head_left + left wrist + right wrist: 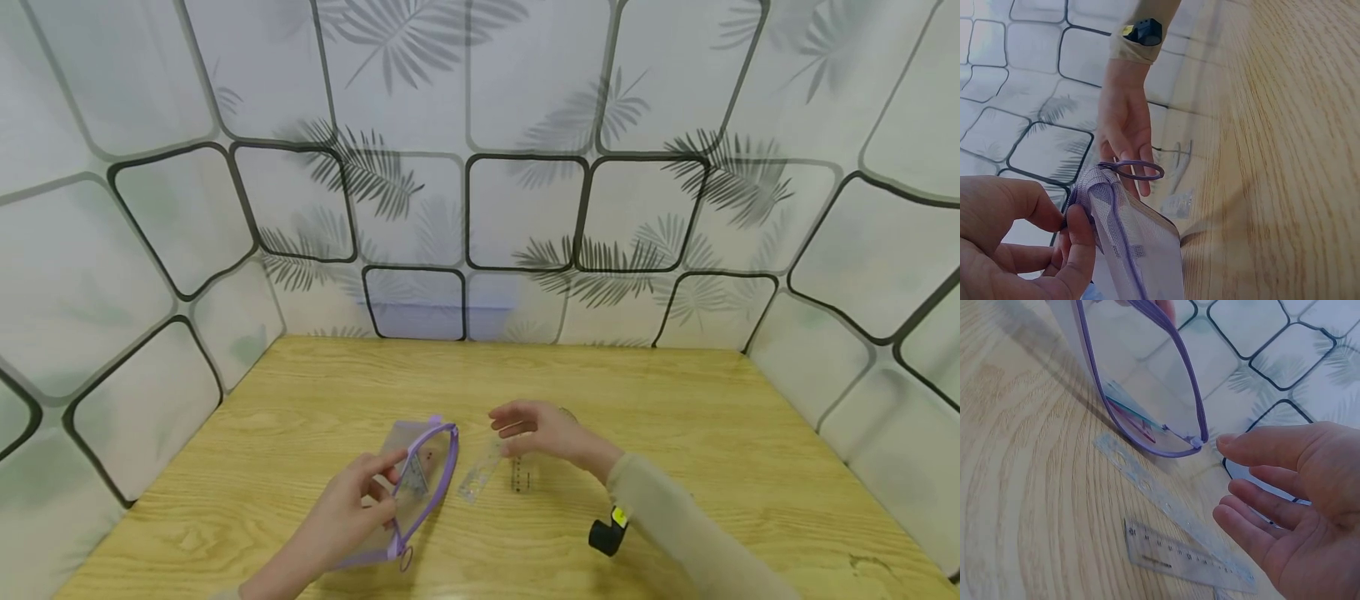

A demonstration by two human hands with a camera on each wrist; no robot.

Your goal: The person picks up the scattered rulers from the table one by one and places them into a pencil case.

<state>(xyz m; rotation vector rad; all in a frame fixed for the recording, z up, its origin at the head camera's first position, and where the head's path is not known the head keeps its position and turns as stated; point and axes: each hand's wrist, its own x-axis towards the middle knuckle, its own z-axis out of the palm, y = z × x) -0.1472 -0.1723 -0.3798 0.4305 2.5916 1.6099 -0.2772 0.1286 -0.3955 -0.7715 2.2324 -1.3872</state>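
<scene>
1. Left hand (352, 504) pinches the rim of a purple-trimmed clear zip pouch (420, 487), holding its mouth open and tilted up off the wooden table (675, 417); thumb and fingers curled on the edge.
2. Right hand (536, 432) hovers with fingers relaxed and apart, gripping nothing, just above two clear rulers (1172, 547) lying flat on the table beside the pouch mouth.
3. Step in hand, as I judge it: working items between pouch and table; the rulers are out.
4. Next move likely calls for a fingertip pinch on a thin, flat, slippery ruler; lifting an edge first would help.
5. Pouch contents: a few flat coloured pieces near the bottom corner; exact kind cannot be told.
</scene>
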